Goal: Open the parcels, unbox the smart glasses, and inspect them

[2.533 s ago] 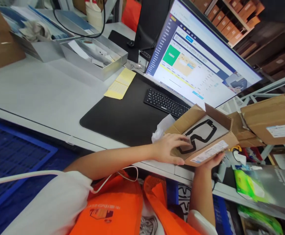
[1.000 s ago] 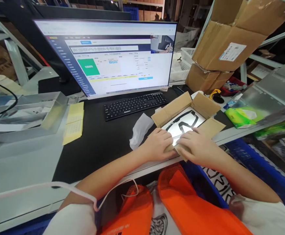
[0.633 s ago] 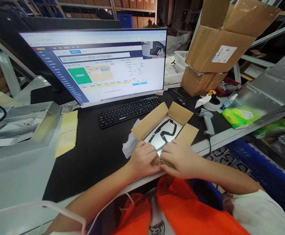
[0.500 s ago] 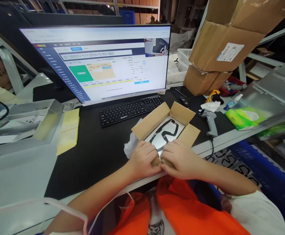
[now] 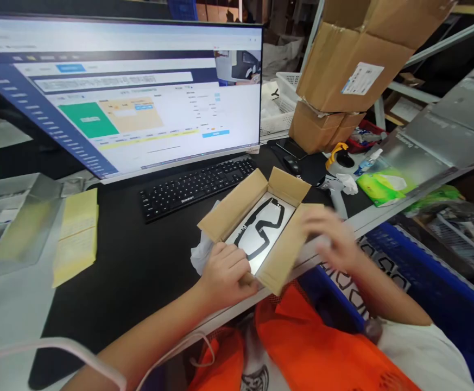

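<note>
A small brown cardboard box (image 5: 235, 205) stands with its flaps spread at the front edge of the black desk mat. Inside lies a white carton (image 5: 267, 247) with a thick black line pattern and partly hidden lettering. My left hand (image 5: 227, 274) has its fingers curled over the near left corner of the cardboard box. Beside the right flap is my right hand (image 5: 334, 236), off the near edge; its fingers are smeared by motion. Crumpled translucent plastic (image 5: 199, 254) lies against the box's left side.
Behind the box are a keyboard (image 5: 196, 184) and a monitor (image 5: 151, 108). A grey handheld scanner (image 5: 336, 193), tape dispenser (image 5: 338, 157) and green tissue pack (image 5: 383, 187) sit to the right. Yellow papers (image 5: 76, 236) lie left. A blue bin (image 5: 419, 277) stands below the desk edge.
My right hand has left the box's near end and moved to the right. A near right flap now stands out toward me. My left hand stays at the corner; the view has shifted right.
</note>
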`<state>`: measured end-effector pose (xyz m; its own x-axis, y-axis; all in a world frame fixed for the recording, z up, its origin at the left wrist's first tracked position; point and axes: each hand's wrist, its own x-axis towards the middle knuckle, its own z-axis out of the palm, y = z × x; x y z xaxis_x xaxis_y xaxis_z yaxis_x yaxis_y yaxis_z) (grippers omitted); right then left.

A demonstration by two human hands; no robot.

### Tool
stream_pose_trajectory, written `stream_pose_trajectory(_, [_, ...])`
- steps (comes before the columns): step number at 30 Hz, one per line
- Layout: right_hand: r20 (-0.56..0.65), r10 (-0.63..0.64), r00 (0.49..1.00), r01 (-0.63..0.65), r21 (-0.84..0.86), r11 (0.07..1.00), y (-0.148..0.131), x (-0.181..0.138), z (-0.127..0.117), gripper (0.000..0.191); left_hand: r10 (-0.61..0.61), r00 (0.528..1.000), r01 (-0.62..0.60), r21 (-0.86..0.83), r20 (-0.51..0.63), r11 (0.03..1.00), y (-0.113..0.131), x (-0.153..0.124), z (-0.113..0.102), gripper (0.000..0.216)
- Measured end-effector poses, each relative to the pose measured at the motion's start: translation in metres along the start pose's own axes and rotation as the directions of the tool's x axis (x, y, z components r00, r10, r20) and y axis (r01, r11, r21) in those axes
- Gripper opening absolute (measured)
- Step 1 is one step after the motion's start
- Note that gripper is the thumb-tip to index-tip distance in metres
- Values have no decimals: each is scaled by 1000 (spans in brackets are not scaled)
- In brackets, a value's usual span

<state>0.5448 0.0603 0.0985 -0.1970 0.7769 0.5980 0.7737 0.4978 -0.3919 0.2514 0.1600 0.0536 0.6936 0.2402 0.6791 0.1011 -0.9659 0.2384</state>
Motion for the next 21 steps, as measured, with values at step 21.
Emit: stream_pose_trajectory(21, [-322, 798, 509, -721, -666, 192, 289, 18, -102, 37, 22, 996, -26, -42, -92, 999, -1, -4, 8, 18])
